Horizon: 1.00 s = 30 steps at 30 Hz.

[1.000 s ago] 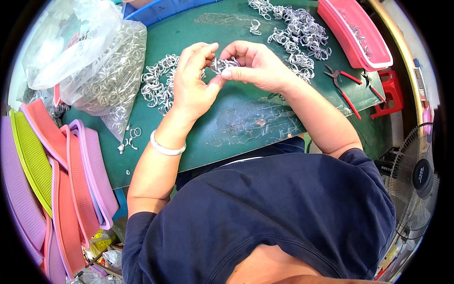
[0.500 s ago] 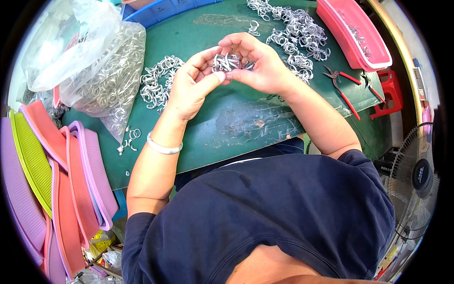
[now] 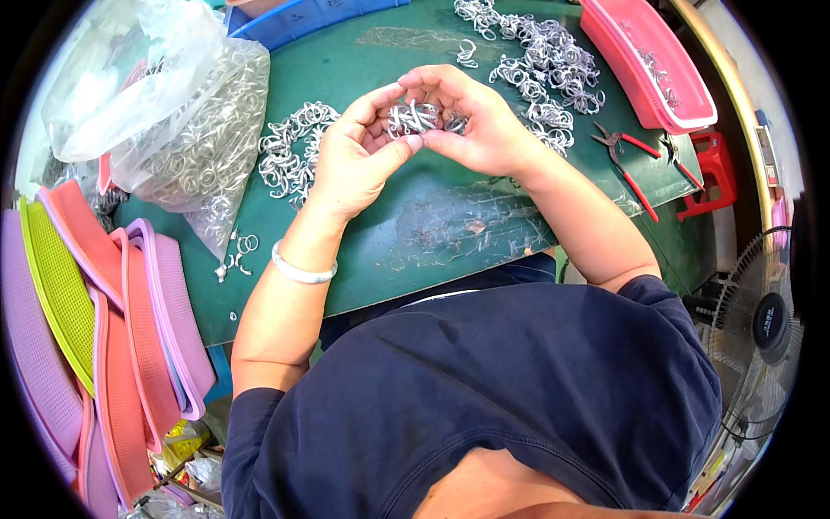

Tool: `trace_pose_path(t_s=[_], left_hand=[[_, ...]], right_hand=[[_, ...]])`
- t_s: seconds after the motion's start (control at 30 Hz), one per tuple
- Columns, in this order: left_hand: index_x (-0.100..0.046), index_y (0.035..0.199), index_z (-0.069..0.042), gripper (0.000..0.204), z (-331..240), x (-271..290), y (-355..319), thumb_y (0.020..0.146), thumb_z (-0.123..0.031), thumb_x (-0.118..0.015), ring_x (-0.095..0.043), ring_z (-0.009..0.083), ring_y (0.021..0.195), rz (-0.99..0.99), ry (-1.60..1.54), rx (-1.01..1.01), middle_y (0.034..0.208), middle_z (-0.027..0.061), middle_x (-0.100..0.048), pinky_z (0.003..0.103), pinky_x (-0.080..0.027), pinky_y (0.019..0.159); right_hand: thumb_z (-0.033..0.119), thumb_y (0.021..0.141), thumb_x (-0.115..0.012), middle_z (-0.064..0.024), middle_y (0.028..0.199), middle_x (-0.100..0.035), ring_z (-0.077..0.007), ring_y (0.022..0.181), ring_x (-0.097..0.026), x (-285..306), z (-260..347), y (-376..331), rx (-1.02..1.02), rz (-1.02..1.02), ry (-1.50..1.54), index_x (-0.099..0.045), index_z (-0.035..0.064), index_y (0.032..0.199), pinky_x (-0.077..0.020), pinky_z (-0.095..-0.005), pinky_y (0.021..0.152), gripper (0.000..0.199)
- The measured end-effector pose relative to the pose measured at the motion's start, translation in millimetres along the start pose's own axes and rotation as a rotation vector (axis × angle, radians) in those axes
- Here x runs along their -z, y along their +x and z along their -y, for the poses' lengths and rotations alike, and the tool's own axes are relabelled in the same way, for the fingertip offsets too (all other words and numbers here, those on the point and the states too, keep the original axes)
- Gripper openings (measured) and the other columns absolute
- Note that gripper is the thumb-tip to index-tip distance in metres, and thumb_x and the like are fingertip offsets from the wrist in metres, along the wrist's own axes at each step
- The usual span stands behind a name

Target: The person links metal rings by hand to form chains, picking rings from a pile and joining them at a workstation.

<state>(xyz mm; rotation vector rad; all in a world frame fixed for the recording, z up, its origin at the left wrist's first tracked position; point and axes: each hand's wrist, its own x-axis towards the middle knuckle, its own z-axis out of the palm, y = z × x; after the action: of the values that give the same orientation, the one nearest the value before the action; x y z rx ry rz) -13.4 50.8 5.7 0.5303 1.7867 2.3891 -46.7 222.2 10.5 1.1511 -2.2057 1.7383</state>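
Observation:
My left hand (image 3: 361, 156) and my right hand (image 3: 480, 121) are cupped together over the green table, fingertips meeting at the far side and thumbs close together at the near side. Between them they hold a cluster of silver-grey metal rings (image 3: 412, 118); part of the cluster is hidden by the fingers. A pile of similar rings (image 3: 290, 156) lies just left of my left hand. Beyond my right hand spreads a larger heap of rings (image 3: 553, 65), with a few loose rings (image 3: 467, 54) beside it.
A clear plastic bag of rings (image 3: 203, 130) stands at the left, near stacked coloured baskets (image 3: 164, 320). A blue bin (image 3: 316, 12) sits at the far edge. At right are a pink basket (image 3: 653, 108), red-handled pliers (image 3: 624, 160), a red stool (image 3: 711, 177) and a fan (image 3: 765, 320).
Both hands remain cupped round the rings. My left hand and thumb have shifted slightly to the right, and the rings between the hands sit a little differently.

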Motion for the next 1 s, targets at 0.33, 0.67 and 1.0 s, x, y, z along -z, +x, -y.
trace_pose_path(t_s=[0.33, 0.67, 1.0], left_hand=[[-0.044, 0.119, -0.004, 0.038, 10, 1, -5, 0.090, -0.028, -0.047, -0.052, 0.0210, 0.102, 0.157, -0.637, 0.422, 0.116, 0.0096, -0.050, 0.036, -0.046, 0.086], [-0.062, 0.091, -0.003, 0.015, -2, 14, 6, 0.082, -0.013, -0.058, -0.057, 0.0149, 0.076, -0.295, 0.374, 0.021, 0.087, 0.0067, -0.060, 0.026, -0.047, 0.060], [-0.064, 0.087, -0.004, 0.027, -10, 26, 3, 0.069, -0.023, -0.068, -0.051, 0.0259, 0.092, -0.182, 1.673, -0.230, 0.094, 0.0084, -0.058, 0.038, -0.036, 0.084]], right_hand=[[-0.003, 0.069, -0.059, -0.0099, 0.106, -0.051, -0.0207, 0.099, -0.052, -9, 17, -1, 0.104, 0.169, -0.054, -0.045, 0.0007, 0.116, -0.0450, -0.0288, 0.079, 0.048], [0.010, 0.079, -0.058, -0.0080, 0.102, -0.056, -0.0199, 0.094, -0.053, 38, -11, 6, -0.049, -0.084, -0.345, -0.052, 0.0032, 0.112, -0.0414, -0.0306, 0.084, 0.035], [0.020, 0.067, -0.070, -0.0107, 0.102, -0.053, -0.0288, 0.098, -0.049, 32, -15, -2, -0.250, 0.286, -0.849, -0.053, 0.0045, 0.108, -0.0418, -0.0356, 0.084, 0.048]])
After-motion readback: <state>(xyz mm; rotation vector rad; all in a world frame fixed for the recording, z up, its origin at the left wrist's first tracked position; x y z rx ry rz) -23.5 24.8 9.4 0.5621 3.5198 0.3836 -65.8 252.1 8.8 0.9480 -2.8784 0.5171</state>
